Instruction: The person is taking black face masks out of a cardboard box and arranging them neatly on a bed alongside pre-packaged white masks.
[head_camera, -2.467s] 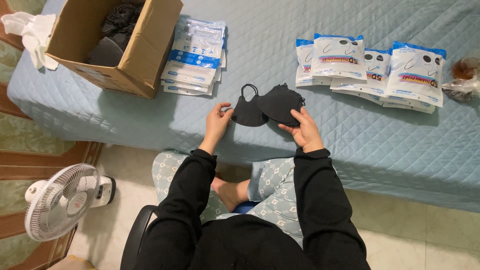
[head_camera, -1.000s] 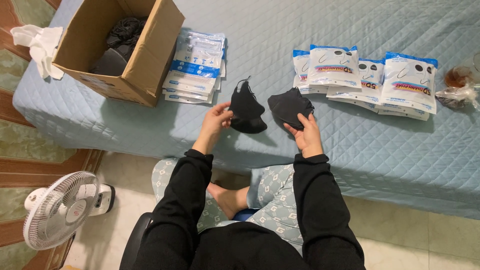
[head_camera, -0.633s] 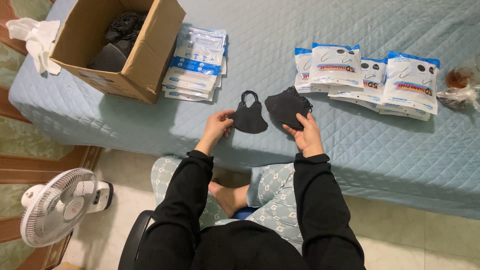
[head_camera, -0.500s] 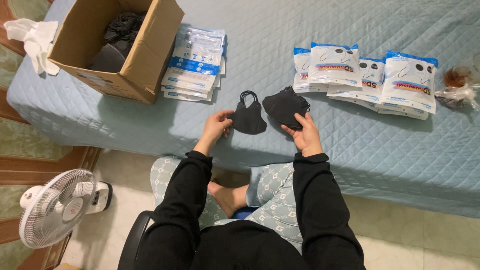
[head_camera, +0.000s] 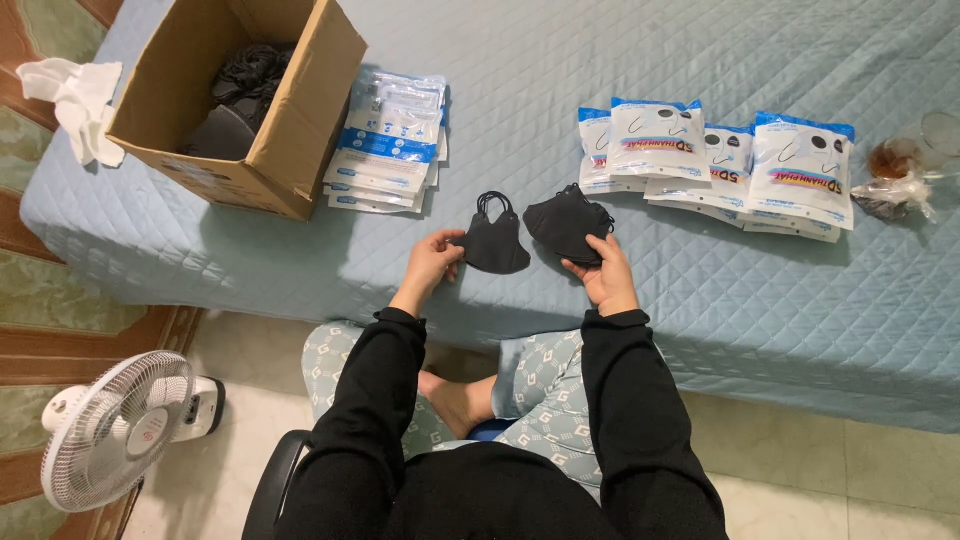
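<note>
While the single black mask (head_camera: 495, 243) lies flat on the blue quilted bed (head_camera: 700, 300) with its ear loops pointing away from the person, the left hand (head_camera: 432, 260) pinches its near left edge between thumb and fingers. Just to the right, almost touching it, sits a small stack of black masks (head_camera: 566, 222), and the right hand (head_camera: 603, 274) grips that stack from its near side, fingers curled over the top. Both arms wear black sleeves. Beyond the stack, further to the right, a row of white and blue mask packets (head_camera: 720, 160) overlaps along the bed, and at the far right edge lies a clear crumpled bag (head_camera: 895, 180). To the left of the masks rests a pile of flat clear packets (head_camera: 390, 145), touching an open cardboard box (head_camera: 290, 120) that holds dark masks. A white cloth (head_camera: 75, 100) lies at the bed's left corner. Down on the tiled floor stands a white fan (head_camera: 115, 430), left of the seated person's patterned trousers.
</note>
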